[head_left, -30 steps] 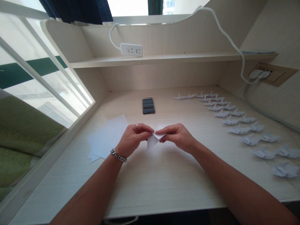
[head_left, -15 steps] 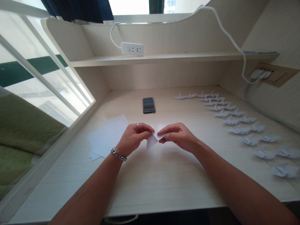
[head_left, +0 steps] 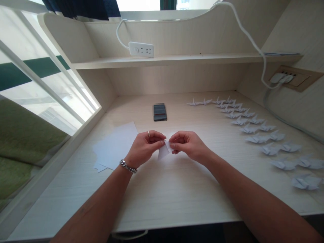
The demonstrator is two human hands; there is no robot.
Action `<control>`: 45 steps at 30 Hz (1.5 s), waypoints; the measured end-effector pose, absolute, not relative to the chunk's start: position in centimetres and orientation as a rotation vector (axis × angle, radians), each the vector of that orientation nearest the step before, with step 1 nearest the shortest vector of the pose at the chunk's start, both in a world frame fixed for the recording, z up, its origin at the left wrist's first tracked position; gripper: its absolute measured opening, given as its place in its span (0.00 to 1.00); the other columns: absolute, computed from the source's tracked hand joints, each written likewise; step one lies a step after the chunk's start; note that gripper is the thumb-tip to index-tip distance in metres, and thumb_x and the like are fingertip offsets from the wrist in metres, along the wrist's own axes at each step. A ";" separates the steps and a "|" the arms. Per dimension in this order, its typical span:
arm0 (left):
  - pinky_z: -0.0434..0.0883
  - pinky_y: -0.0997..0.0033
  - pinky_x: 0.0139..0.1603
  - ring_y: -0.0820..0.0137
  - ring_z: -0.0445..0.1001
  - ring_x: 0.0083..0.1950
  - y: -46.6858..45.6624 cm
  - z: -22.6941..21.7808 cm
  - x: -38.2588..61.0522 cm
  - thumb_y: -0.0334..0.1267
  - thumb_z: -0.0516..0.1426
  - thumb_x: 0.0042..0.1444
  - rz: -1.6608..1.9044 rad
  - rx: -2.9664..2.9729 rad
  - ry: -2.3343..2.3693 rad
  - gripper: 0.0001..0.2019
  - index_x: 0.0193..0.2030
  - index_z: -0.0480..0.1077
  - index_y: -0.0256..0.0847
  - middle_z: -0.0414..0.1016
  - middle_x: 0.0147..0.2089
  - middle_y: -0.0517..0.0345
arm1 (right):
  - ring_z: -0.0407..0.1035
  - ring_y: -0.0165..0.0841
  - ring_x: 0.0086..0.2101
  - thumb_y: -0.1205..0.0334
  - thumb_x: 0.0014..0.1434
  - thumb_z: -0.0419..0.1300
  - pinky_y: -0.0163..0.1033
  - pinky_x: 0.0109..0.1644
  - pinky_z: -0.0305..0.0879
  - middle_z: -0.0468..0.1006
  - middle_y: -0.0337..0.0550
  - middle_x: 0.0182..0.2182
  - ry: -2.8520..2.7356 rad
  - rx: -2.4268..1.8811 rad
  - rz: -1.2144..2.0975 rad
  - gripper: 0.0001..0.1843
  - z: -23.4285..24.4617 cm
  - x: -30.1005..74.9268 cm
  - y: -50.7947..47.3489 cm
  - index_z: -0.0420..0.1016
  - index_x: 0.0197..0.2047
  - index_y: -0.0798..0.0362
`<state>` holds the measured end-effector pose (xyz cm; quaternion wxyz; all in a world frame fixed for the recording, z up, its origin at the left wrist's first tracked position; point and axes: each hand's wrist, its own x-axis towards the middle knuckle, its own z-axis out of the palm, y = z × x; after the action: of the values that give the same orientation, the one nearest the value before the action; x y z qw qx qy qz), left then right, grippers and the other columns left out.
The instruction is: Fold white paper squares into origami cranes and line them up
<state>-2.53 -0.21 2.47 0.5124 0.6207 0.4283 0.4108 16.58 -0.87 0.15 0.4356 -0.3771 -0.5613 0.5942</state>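
My left hand point(head_left: 145, 145), with a ring on one finger and a chain bracelet point(head_left: 128, 166) at the wrist, pinches one side of a small folded white paper point(head_left: 163, 151). My right hand point(head_left: 188, 144) pinches the other side, and the fingertips of both hands nearly meet over the paper. Its lower point hangs below my fingers. A loose pile of white paper sheets point(head_left: 113, 145) lies just left of my left hand, apart from it.
Several white origami cranes point(head_left: 257, 138) stand in two curving rows along the right of the light wooden desk point(head_left: 172, 192). A phone point(head_left: 160, 112) lies at the back. Above is a shelf point(head_left: 162, 60) holding a power strip point(head_left: 141, 49). A window is at left.
Both hands have drawn closer together around the folded paper, and less of the paper shows. The view has shifted slightly.
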 end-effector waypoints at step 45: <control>0.75 0.69 0.37 0.69 0.77 0.32 -0.6 2.2 -1.8 0.37 0.67 0.44 1.014 1.324 1.106 0.13 0.36 0.75 0.36 0.81 0.31 0.54 | 0.73 0.31 0.24 0.53 0.45 0.70 0.38 0.30 0.72 0.77 0.40 0.23 -1.426 -1.035 1.329 0.16 -0.3 16.0 -1.0 0.77 0.33 0.57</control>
<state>-1.79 -0.60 2.19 0.5400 0.5569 0.4652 0.4265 16.05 -1.04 -0.26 0.4504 -0.4189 -0.5768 0.5375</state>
